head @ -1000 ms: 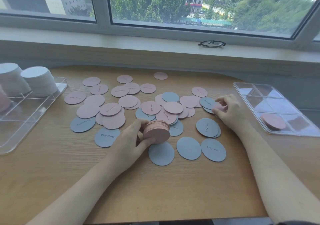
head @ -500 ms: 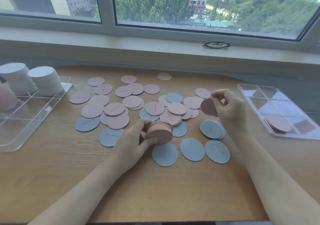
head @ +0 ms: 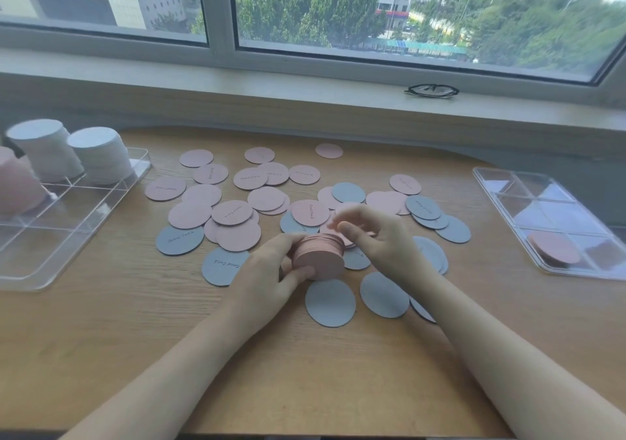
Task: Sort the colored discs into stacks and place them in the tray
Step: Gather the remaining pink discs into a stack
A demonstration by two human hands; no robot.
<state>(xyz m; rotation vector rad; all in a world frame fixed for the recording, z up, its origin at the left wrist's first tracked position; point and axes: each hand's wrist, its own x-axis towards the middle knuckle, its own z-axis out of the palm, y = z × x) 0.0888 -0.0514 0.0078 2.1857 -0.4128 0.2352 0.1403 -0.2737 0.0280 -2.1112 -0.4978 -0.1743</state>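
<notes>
My left hand (head: 267,270) grips a thick stack of pink discs (head: 318,258) on its edge, low over the wooden table (head: 237,355). Blurred by motion, my right hand (head: 376,239) is right against the stack's top, pinching a single pink disc (head: 346,240) under thumb and fingers. Loose pink discs (head: 237,233) and grey-blue discs (head: 330,302) lie scattered across the table's middle. A clear tray (head: 67,236) at the left holds two grey-blue stacks (head: 98,158) and a pink stack (head: 17,185). The clear tray (head: 508,185) at the right holds a short pink stack (head: 554,246).
Black glasses (head: 432,90) lie on the windowsill behind the table. Both trays are divided into compartments. Bare wood shows along the table's near edge under my forearms.
My right hand lifted one pink disc from the right side of the pile and brought it left to the stack. My left hand kept the stack where it was.
</notes>
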